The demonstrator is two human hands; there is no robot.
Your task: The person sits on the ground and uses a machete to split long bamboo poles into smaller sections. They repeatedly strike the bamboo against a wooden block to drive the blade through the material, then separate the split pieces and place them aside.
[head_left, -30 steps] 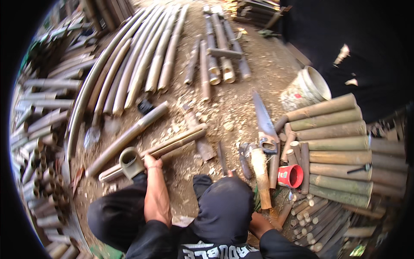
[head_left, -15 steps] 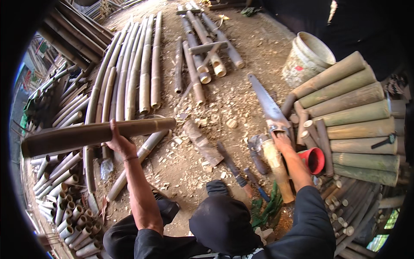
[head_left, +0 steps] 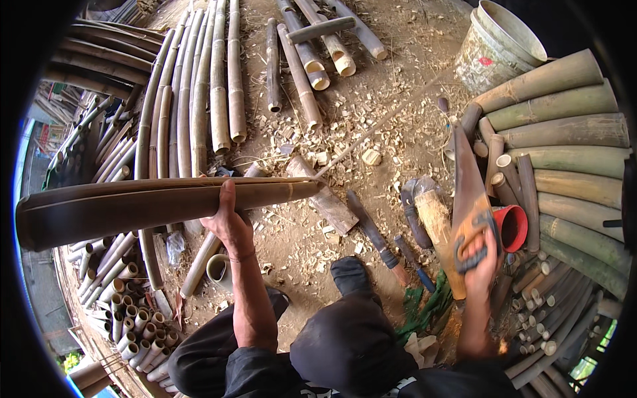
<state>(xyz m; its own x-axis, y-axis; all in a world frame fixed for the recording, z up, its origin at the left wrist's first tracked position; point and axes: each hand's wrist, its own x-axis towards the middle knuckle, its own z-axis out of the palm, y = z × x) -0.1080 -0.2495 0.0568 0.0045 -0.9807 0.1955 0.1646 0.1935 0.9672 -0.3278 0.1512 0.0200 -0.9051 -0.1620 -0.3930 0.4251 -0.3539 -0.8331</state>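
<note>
My left hand (head_left: 229, 225) grips a thick brown bamboo pole (head_left: 133, 205), held level off the ground, with its far left end close to me in view. My right hand (head_left: 479, 259) is closed around the orange and dark handle of a hand saw (head_left: 466, 176), its blade pointing away from me. Below the blade's left side lies a pale, stripped wooden block (head_left: 434, 219). Beneath the pole's right end is a short, rough log (head_left: 325, 205) on the ground. Near my foot lies a dark tool with a wooden handle (head_left: 375, 232).
Long bamboo poles (head_left: 199, 93) lie at the far left. Thick bamboo pieces (head_left: 564, 136) fan out at the right, beside a red container (head_left: 509, 225) and a dirty white bucket (head_left: 497, 46). Cut tubes (head_left: 136, 325) are stacked at lower left. Wood chips (head_left: 371, 156) litter the ground.
My right hand has brought the saw nearer and to the right, turning its blade more upright. My left hand and the bamboo pole have shifted right. The whole view has moved too.
</note>
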